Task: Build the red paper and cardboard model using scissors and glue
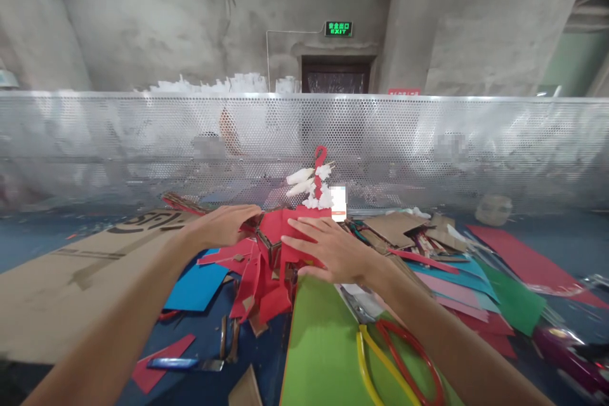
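In the middle of the head view stands a red paper-covered piece (272,227) with brown cardboard edges. My right hand (328,248) lies across its front, fingers spread over the red surface. My left hand (231,226) is at its left side, fingers stretched out towards its upper edge; the fingertips are partly hidden. White artificial flowers (311,193) and a red hook-shaped part (320,153) rise just behind the red piece. Torn red paper scraps (273,301) lie below it. Under my right forearm, scissors (366,336) with one yellow and one red handle rest on a green board (314,342).
A blue-handled craft knife (174,363) lies at lower left, near a blue sheet (197,285). Large cardboard (71,279) covers the left side. Coloured paper sheets (457,292) and cardboard scraps (394,228) are piled at right. A perforated metal panel (143,139) runs along the back.
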Demonstrator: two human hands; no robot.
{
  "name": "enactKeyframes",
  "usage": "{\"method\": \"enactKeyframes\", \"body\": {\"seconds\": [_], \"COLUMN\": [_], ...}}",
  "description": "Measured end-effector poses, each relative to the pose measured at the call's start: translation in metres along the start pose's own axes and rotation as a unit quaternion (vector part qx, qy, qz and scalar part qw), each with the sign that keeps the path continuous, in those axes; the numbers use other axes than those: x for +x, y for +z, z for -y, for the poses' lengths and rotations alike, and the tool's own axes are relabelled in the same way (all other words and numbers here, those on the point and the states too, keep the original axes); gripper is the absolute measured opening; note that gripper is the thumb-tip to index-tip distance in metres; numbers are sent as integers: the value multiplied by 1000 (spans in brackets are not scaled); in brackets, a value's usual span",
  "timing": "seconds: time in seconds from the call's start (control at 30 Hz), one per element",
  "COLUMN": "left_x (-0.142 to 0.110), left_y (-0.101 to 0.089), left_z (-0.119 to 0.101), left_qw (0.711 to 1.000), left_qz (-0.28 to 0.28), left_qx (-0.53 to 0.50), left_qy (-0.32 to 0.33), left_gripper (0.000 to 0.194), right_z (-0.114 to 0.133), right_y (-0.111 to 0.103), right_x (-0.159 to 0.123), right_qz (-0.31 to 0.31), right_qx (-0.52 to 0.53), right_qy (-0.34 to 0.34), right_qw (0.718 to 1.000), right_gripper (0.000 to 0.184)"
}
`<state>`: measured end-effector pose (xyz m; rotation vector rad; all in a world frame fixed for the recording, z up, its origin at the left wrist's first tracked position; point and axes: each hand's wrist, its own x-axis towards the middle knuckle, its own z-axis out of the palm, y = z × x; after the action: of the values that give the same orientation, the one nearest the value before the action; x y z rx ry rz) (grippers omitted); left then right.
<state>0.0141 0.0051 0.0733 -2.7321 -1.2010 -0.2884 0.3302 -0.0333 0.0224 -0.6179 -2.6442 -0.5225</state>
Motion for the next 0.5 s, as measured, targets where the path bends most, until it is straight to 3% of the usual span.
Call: {"method": "enactKeyframes", "body": {"seconds": [0.23, 0.5], "left_x": [1, 1], "left_y": [2, -5], "left_z": [2, -9], "left_qw": [1000, 999], "left_qz": [5, 14], "left_qx": [5, 19], "left_qy": [-15, -21], "left_gripper": [10, 7], "right_z": [0, -1], "right_y": [2, 14], "right_x": [1, 0], "right_qz": [-9, -36], "right_qx": [-25, -56], "right_qy": [12, 14], "right_qw": [1000, 998], "right_gripper": [67, 54]}}
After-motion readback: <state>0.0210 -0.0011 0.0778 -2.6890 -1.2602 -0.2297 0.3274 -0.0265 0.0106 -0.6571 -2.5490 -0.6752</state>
